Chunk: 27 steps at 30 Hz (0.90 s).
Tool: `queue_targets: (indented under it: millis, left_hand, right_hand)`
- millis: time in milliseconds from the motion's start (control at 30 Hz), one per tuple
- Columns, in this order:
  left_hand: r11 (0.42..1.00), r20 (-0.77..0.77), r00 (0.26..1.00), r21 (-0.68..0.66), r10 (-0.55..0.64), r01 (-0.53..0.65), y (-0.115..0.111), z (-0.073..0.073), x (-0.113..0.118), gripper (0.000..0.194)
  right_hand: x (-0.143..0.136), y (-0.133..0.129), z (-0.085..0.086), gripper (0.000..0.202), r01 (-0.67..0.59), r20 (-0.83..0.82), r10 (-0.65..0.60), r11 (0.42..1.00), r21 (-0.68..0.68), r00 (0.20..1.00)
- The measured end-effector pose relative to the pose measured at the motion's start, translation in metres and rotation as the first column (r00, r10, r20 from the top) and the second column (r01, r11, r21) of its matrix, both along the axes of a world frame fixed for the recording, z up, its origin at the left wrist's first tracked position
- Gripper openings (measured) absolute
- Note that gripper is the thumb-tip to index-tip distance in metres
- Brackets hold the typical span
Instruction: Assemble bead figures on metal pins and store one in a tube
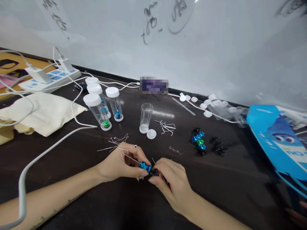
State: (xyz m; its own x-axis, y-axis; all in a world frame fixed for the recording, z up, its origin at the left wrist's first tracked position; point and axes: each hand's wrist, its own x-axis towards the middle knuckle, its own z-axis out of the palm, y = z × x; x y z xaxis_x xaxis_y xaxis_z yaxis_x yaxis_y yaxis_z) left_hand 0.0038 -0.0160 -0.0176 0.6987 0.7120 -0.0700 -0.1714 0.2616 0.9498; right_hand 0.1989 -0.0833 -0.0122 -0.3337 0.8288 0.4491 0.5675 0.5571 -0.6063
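Note:
Between thumb and fingers, my left hand [127, 161] grips a blue metal part [145, 166] with a thin wire rod running up to its left. Touching the right end of that part is a small black piece [154, 172], pinched by my right hand [171, 179]; a thin metal pin also sticks out by these fingers. Thin wires [112, 145] lie just beyond my left hand. Past both hands an open clear tube [146, 115] stands upright with a white lid [151, 134] flat beside it. Bent metal hex keys [166, 127] lie to its right.
Several capped tubes [114, 105] with blue or green parts stand at left, near a cream cloth [40, 111], white cables and a power strip [52, 78]. Blue, green and black parts [200, 142] lie at right, before empty tubes [223, 108] and a blue bag [275, 137].

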Motion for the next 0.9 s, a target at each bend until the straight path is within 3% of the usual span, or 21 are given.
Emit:
queue_targets:
  millis: [100, 233, 433, 600, 800, 900]
  left_hand:
    - [1.000, -0.007, 1.000, 0.009, 0.000, 0.000, 0.0003, -0.0001, 0.0005, 0.018]
    - [1.000, -0.004, 1.000, -0.012, 0.027, -0.027, 0.0015, 0.0013, 0.0013, 0.018]
    - [1.000, -0.014, 1.000, 0.006, -0.002, 0.002, -0.0003, 0.0012, 0.0015, 0.019]
    - [1.000, -0.010, 1.000, 0.009, 0.028, -0.028, 0.0014, 0.0030, 0.0019, 0.017]
    - [1.000, -0.021, 1.000, 0.029, -0.005, 0.006, -0.0001, 0.0026, 0.0017, 0.018]
    - [1.000, -0.001, 1.000, 0.025, 0.008, -0.008, 0.0004, 0.0027, 0.0009, 0.017]
  right_hand:
    - [0.0001, -0.0003, 0.0007, 0.039, -0.002, 0.035, 0.002, 1.000, -0.002, 0.999]
    - [-0.0005, 0.0000, 0.0004, 0.024, 0.014, 0.014, -0.014, 1.000, 0.000, 1.000]
    - [-0.0009, 0.0004, 0.0007, 0.050, -0.010, 0.075, 0.010, 1.000, 0.007, 0.997]
    - [-0.0005, 0.0009, 0.0007, 0.039, 0.027, 0.073, -0.024, 0.999, -0.031, 0.997]
    - [0.0006, -0.0006, -0.0005, 0.053, -0.004, 0.103, 0.004, 1.000, -0.002, 0.995]
    - [-0.0010, -0.0011, 0.0012, 0.043, 0.026, 0.097, -0.025, 1.000, -0.008, 0.995]
